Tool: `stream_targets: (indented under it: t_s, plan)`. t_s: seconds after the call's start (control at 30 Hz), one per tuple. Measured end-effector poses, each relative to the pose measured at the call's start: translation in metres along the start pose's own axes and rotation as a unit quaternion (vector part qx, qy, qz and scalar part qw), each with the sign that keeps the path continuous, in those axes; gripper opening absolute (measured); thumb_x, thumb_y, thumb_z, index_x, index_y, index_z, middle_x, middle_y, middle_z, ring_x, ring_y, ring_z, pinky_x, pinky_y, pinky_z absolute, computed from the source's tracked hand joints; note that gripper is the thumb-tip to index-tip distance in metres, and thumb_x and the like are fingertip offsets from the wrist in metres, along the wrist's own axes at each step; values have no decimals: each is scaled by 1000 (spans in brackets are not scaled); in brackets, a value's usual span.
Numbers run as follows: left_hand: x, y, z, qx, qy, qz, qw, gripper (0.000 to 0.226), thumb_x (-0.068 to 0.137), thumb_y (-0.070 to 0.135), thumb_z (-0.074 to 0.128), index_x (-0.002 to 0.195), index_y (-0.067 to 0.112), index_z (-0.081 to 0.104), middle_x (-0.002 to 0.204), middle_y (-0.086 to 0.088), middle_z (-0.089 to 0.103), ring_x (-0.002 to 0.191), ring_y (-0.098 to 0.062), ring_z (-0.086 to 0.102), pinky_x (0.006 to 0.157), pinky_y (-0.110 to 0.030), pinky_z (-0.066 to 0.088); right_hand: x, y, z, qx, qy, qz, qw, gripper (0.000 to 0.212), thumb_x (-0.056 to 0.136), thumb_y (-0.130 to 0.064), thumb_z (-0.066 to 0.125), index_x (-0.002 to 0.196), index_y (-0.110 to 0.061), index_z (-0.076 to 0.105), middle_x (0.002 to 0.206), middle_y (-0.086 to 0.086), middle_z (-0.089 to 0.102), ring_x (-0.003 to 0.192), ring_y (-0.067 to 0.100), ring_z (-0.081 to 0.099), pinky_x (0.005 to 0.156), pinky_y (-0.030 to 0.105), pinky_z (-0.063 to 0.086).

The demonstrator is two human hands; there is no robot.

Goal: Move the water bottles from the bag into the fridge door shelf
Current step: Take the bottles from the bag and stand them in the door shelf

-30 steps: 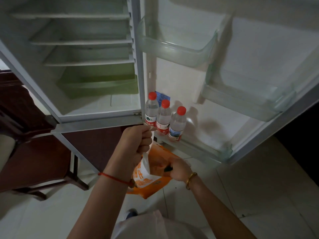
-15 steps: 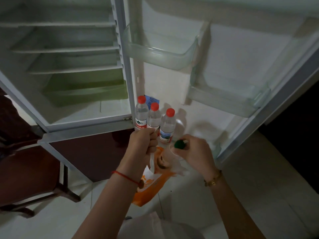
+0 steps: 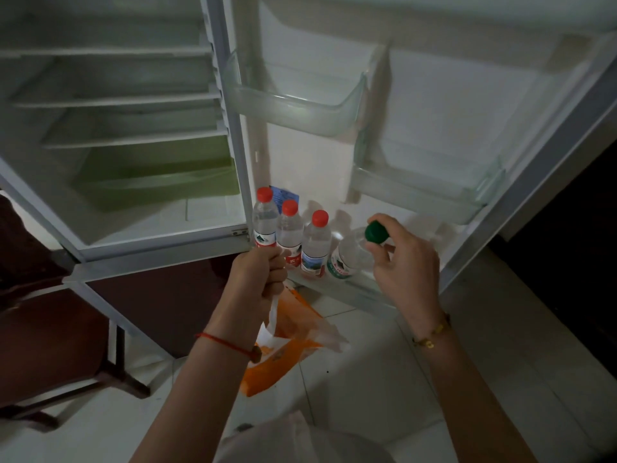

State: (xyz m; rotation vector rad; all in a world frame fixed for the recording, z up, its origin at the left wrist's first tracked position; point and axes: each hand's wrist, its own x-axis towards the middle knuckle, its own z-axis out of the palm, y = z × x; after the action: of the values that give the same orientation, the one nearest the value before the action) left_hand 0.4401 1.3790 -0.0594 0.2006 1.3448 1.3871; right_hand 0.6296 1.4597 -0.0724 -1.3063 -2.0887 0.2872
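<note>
Three red-capped water bottles (image 3: 289,232) stand in a row in the bottom door shelf (image 3: 364,294) of the open fridge. Right of them a green-capped bottle (image 3: 350,257) leans in the same shelf, and my right hand (image 3: 405,265) grips it by the cap and neck. My left hand (image 3: 258,277) is closed around the handles of an orange and white plastic bag (image 3: 287,342) that hangs below it, over the floor. What is inside the bag is hidden.
Two clear door bins, the upper bin (image 3: 300,108) and the right bin (image 3: 430,192), hang above the bottom shelf. The fridge interior (image 3: 140,135) has white shelves and a green drawer. A dark wooden chair (image 3: 56,345) stands at the left on the white tile floor.
My right hand came up out of the bag with the green-capped bottle and carried it right and forward into the bottom door shelf. My left hand kept holding the bag.
</note>
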Motion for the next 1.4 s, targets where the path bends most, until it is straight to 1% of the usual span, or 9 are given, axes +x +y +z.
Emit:
stream_targets:
  t_s: [0.1,0.27,0.6,0.8,0.87,0.97,1.2,1.3,1.4]
  plan:
    - [-2,-1,0,1,-5,11,1000,19,97,3,38,79,9,43,37,10,28,26,-1,22,27,-11,17,7,11,21,-26,-13,3,1000,35,88,-14,66,121,-23,58,98,2,70,88,25,65,68,23,37]
    - [-5,-1,6,20,-19,8,1000,11,98,4,38,107,10,39,38,10,28,27,-2,21,27,-12,17,15,24,50,-15,-26,14,999,42,87,-6,63,127,-20,58,113,1,68,102,24,62,75,25,41]
    - [-12,-1,16,24,-29,-2,999,25,97,4,40,75,7,52,39,9,29,27,-1,22,28,-12,16,21,37,91,11,-22,4,1000,40,93,-6,56,132,-13,53,117,8,65,108,24,60,84,32,50]
    - [-16,-2,18,21,-42,-1,999,18,98,5,39,108,-1,53,39,10,28,27,-1,21,29,-11,16,23,39,94,91,-37,53,994,48,98,-28,52,143,-17,40,139,4,52,128,18,48,97,25,41]
    - [-18,-2,19,22,-46,1,999,19,99,6,39,110,-1,52,38,10,27,27,0,21,28,-12,16,16,40,94,110,13,71,991,51,94,-39,57,134,-11,43,133,7,50,120,17,49,95,23,43]
    - [-21,0,20,27,-52,6,998,22,99,6,38,113,-1,53,38,11,28,28,0,21,27,-13,17,-11,44,92,66,56,49,995,24,92,-38,60,85,-17,51,82,-3,52,72,9,46,63,15,38]
    - [-30,3,21,39,-54,12,998,24,98,7,40,116,-2,54,39,11,28,28,0,22,28,-12,17,-71,58,124,42,-306,67,949,48,90,-25,59,46,-23,39,43,-5,36,41,6,33,46,15,23]
    - [-33,3,20,40,-54,12,998,25,98,6,40,117,-2,54,40,10,28,29,0,21,29,-13,15,-75,48,123,61,-438,127,888,22,91,-27,56,74,-14,61,69,-1,57,52,4,45,51,22,42]
    - [-37,4,19,33,-58,13,998,20,99,8,39,110,0,54,41,11,27,29,0,20,29,-13,13,-75,32,109,110,-513,103,845,15,98,-26,50,110,-21,58,89,-8,53,63,-6,45,53,7,35]
